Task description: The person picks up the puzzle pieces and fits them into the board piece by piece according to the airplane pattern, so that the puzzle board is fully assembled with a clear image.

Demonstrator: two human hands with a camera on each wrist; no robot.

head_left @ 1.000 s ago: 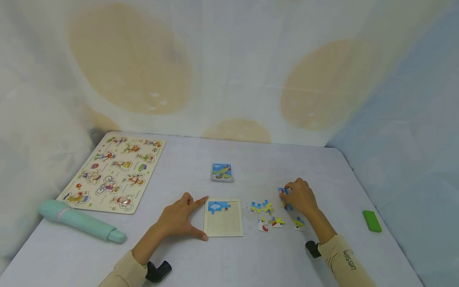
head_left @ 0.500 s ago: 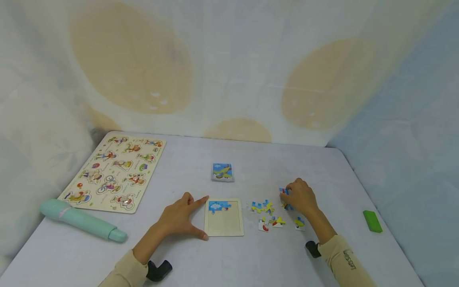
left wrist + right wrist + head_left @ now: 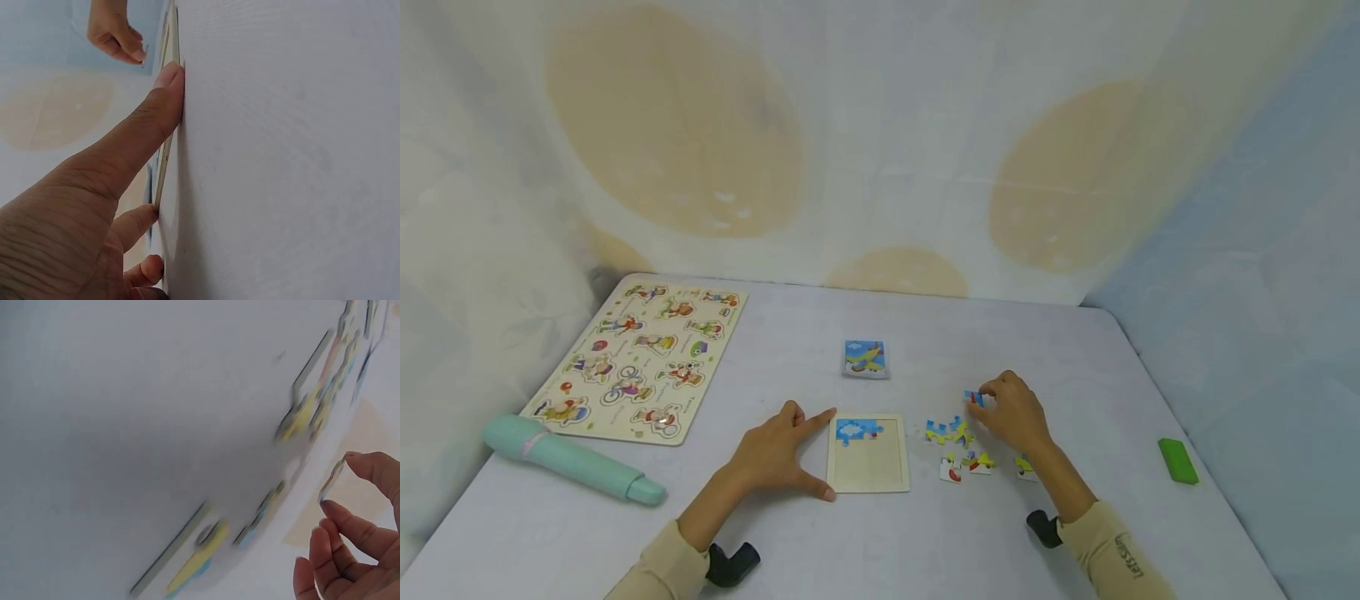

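I see the right hand (image 3: 1017,414) pinching a blue-and-red jigsaw piece (image 3: 973,398); the left hand (image 3: 772,455), spread, touches a square pale-wood tray (image 3: 871,471) on its left.

Your left grip (image 3: 772,457) spreads its thumb (image 3: 134,132) and index finger (image 3: 135,227) wide, the remaining fingers (image 3: 147,272) bent beside them. To its right, your right grip (image 3: 1013,410) pinches between thumb tip (image 3: 357,460) and index tip (image 3: 331,510), other fingers (image 3: 324,555) curled. Your left forearm (image 3: 706,510) and right forearm (image 3: 1066,481) slant inward.
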